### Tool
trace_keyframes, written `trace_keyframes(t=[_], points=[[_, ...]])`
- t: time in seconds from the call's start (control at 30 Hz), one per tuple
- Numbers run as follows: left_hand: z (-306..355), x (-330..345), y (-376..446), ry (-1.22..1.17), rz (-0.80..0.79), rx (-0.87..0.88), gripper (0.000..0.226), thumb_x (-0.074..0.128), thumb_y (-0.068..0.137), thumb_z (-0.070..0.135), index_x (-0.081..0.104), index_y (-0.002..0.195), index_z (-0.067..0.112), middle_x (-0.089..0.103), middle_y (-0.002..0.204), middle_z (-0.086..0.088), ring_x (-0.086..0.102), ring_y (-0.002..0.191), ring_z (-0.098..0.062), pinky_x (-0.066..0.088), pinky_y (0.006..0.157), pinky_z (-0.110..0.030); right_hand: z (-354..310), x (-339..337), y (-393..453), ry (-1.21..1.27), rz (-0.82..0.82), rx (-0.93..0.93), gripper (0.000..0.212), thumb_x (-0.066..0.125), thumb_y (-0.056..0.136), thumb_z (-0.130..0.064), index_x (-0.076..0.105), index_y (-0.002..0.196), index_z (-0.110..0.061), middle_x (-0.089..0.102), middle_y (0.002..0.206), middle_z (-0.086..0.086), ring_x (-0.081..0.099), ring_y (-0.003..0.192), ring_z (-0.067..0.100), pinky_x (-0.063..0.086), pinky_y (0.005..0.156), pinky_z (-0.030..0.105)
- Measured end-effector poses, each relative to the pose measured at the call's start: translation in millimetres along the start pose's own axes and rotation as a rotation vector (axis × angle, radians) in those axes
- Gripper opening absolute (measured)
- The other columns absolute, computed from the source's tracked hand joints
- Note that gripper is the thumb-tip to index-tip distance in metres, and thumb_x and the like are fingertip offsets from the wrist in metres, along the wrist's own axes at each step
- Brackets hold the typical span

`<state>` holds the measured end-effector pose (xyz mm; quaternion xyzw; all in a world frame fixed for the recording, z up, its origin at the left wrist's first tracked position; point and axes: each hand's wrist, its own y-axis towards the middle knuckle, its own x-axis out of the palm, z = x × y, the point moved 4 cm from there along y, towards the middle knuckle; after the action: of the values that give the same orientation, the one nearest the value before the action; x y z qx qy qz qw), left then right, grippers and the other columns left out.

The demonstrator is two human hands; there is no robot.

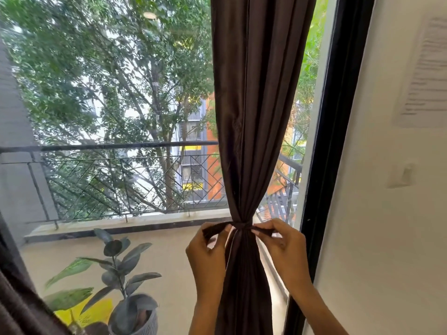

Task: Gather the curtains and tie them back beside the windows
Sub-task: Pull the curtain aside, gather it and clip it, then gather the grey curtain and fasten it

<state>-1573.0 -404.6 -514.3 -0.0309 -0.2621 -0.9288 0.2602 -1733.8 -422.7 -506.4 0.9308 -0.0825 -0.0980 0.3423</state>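
A dark brown curtain point(254, 117) hangs in front of the window, right of centre, bunched into a narrow waist low down. A matching brown tie-back point(242, 225) wraps that waist with a knot at its middle. My left hand point(208, 252) pinches the tie's left end, which sticks out to the left. On the other side, my right hand point(283, 245) pinches the tie's right end. Both hands sit level with the knot, one on each side of the curtain. Another dark curtain point(14, 298) shows at the bottom left edge.
The black window frame point(321, 189) stands just right of the curtain, with a white wall point(387, 238), a light switch point(402, 175) and a taped paper sheet point(425, 76) beyond it. Outside are a potted plant point(125, 286), a balcony railing point(108, 146) and trees.
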Motion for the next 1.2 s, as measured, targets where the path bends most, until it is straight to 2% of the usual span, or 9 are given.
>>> trace_keyframes(t=[0.1,0.2,0.4,0.5,0.57,0.73,0.93,1.1,1.2], points=[[3.0,9.4,3.2,0.017,-0.205,0.067,0.013,0.069,0.082,0.006,0.07,0.095,0.009,0.072,0.096,0.016,0.065,0.092,0.002,0.042,0.08,-0.006,0.7,-5.1,-0.2,-0.019,-0.017,-0.021,0.018,0.074,0.078,0.0,0.069,0.079,-0.018,0.068,0.089,-0.013,0.065,0.085,0.006,0.054,0.068,0.02],[10.2,14.1,2.1,0.033,-0.245,0.132,0.011,0.069,0.082,0.006,0.069,0.091,0.014,0.072,0.092,0.016,0.066,0.09,-0.001,0.044,0.08,-0.008,0.9,-6.8,0.3,-0.047,-0.02,-0.029,0.019,0.074,0.079,-0.003,0.069,0.08,-0.022,0.068,0.099,-0.018,0.064,0.093,0.0,0.052,0.068,0.014],[9.1,10.7,-14.1,0.175,-0.016,0.23,0.023,0.071,0.082,0.01,0.063,0.095,0.028,0.067,0.093,0.008,0.061,0.089,-0.009,0.044,0.076,-0.018,2.2,-11.9,-6.0,-0.042,0.022,0.013,0.025,0.073,0.081,-0.005,0.069,0.097,-0.024,0.069,0.098,-0.012,0.065,0.084,0.005,0.053,0.057,0.019],[15.9,12.5,-39.0,0.249,0.173,0.343,0.022,0.068,0.085,0.012,0.055,0.1,0.019,0.055,0.101,0.007,0.05,0.094,-0.013,0.043,0.08,-0.03,4.4,-26.0,-13.8,-0.038,0.058,0.055,0.025,0.071,0.084,-0.006,0.067,0.105,-0.018,0.068,0.104,-0.009,0.067,0.084,0.006,0.051,0.055,0.019],[18.7,22.2,-59.1,0.263,0.184,0.417,0.018,0.063,0.088,0.013,0.053,0.103,0.011,0.052,0.106,0.001,0.047,0.099,-0.015,0.041,0.081,-0.036,6.4,-41.2,-19.3,-0.061,0.096,0.069,0.02,0.068,0.086,-0.007,0.067,0.104,-0.017,0.068,0.104,-0.007,0.067,0.085,0.008,0.054,0.06,0.021],[14.1,88.9,-98.9,0.341,-0.135,0.464,0.014,0.056,0.091,0.011,0.06,0.104,0.007,0.059,0.111,-0.006,0.051,0.107,-0.018,0.032,0.096,-0.025,23.6,-107.6,-29.3,-0.333,0.25,0.057,0.015,0.062,0.09,-0.008,0.068,0.101,-0.016,0.069,0.1,-0.006,0.066,0.088,0.008,0.056,0.073,0.028],[16.4,218.9,-144.6,0.367,-0.464,0.589,0.022,0.046,0.096,0.013,0.064,0.107,0.008,0.062,0.119,-0.008,0.052,0.113,-0.024,0.034,0.101,-0.033,40.9,-238.5,-35.0,-0.811,0.485,-0.042,0.018,0.055,0.096,-0.013,0.066,0.109,-0.01,0.068,0.108,0.002,0.063,0.099,0.017,0.046,0.087,0.02],[42.5,363.6,-202.4,0.259,-0.626,0.696,0.024,0.045,0.098,0.014,0.063,0.111,0.006,0.062,0.12,-0.009,0.055,0.112,-0.023,0.03,0.101,-0.026,52.0,-387.9,-18.7,-0.992,0.608,-0.104,0.023,0.051,0.097,-0.017,0.066,0.111,-0.006,0.068,0.109,0.007,0.063,0.101,0.017,0.048,0.089,0.021],[58.6,449.7,-241.8,0.224,-0.65,0.746,0.022,0.048,0.098,0.013,0.063,0.112,0.006,0.062,0.12,-0.01,0.055,0.112,-0.025,0.031,0.1,-0.029,57.4,-479.7,-6.2,-1.073,0.677,-0.16,0.024,0.051,0.097,-0.016,0.068,0.109,-0.004,0.069,0.107,0.008,0.064,0.099,0.018,0.048,0.089,0.021]])
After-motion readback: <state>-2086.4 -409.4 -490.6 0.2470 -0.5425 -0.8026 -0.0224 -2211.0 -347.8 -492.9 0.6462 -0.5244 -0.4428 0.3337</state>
